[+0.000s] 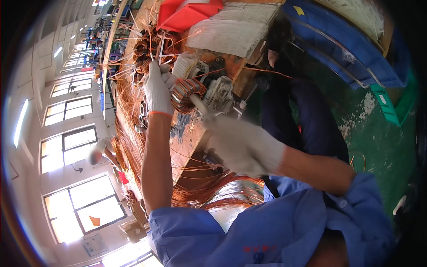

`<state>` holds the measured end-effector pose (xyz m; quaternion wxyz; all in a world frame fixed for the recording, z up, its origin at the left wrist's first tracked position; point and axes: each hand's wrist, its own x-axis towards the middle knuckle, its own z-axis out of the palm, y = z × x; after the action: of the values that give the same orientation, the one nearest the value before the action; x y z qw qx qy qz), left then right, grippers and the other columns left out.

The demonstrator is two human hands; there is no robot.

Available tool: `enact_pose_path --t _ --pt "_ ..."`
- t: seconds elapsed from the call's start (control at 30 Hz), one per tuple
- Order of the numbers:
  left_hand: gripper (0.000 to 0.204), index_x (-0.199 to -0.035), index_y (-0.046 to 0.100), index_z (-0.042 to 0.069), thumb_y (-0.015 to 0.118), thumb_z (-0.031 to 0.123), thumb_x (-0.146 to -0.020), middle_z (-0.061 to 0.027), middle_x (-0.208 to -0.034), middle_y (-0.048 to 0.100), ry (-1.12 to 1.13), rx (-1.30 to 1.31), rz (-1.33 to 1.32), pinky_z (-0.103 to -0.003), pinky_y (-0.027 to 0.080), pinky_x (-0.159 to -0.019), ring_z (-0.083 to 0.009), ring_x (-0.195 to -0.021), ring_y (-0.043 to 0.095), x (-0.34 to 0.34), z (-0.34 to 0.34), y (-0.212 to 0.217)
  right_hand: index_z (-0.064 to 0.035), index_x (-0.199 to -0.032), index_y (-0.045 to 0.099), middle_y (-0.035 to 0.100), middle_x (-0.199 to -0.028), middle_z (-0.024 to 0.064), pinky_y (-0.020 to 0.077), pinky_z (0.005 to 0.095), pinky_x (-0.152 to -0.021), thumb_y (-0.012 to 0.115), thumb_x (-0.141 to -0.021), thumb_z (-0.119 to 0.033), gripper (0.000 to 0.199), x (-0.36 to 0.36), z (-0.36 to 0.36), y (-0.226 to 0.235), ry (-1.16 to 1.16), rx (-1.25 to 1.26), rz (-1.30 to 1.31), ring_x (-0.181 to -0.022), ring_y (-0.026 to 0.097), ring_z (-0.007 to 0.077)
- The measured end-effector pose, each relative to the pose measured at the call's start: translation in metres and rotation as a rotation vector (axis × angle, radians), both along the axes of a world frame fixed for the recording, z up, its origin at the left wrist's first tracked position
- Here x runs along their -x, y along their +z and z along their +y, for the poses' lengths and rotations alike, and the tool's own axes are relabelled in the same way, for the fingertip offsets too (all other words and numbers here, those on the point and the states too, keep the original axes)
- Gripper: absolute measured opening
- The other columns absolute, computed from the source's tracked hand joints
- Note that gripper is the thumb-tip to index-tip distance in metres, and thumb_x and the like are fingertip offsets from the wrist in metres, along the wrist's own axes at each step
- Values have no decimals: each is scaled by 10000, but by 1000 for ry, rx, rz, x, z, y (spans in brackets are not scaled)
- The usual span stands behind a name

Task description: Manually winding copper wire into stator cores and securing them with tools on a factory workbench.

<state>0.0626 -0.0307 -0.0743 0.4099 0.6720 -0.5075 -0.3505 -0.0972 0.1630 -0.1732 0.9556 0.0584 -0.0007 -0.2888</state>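
A ring-shaped coil wound with copper wire (pixel 187 92) sits at the edge of a worn wooden bench (pixel 187 133), beside a grey metal fixture (pixel 219 93). My left hand (pixel 158 89), in a white glove, grips the coil's left side, fingers pointing away from me. My right hand (pixel 242 144), also gloved and blurred by motion, is closed on a pale tool handle (pixel 201 108) whose far end meets the coil. Both forearms are bare below blue sleeves.
More copper coils (pixel 143 50) and loose copper wire (pixel 133 147) cover the bench. Red bins (pixel 187 13) and a white block (pixel 231 31) lie beyond. A blue crate (pixel 342 44) and green crate (pixel 396 104) stand on the green floor (pixel 378 151). Another person (pixel 100 151) works far left.
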Motion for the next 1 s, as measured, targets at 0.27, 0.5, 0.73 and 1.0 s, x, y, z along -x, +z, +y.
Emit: enact_pose_path --t 0.27,0.5,0.73,1.0 --pt "384 -1262 655 16 788 81 -908 -128 -1128 671 -850 225 -748 -365 599 -860 -252 -976 719 20 70 43 -13 -1464 482 494 -685 2 330 259 -332 557 -1121 -422 538 148 77 20 2 21 161 -419 398 66" --pt "425 -1165 644 25 891 79 -823 -153 -1142 654 -854 494 -843 -353 607 -776 -272 -899 725 5 65 18 19 -1349 584 580 -713 53 424 255 -376 569 -1085 -303 416 186 -33 71 0 473 1151 -466 559 87" --pt "451 -1149 628 41 907 137 -808 -137 -1079 645 -864 559 -767 -399 597 -758 -326 -884 704 12 59 12 -79 -1067 747 743 -936 183 578 504 -760 666 -955 -174 168 133 -161 67 -1015 1544 1794 -918 739 387" --pt "454 -1130 612 42 905 92 -788 -121 -1037 644 -867 589 -737 -383 585 -776 -304 -893 701 11 62 11 3 -898 729 626 -691 11 434 284 -509 648 -1067 -286 344 93 -71 59 -299 849 1081 -561 542 66"
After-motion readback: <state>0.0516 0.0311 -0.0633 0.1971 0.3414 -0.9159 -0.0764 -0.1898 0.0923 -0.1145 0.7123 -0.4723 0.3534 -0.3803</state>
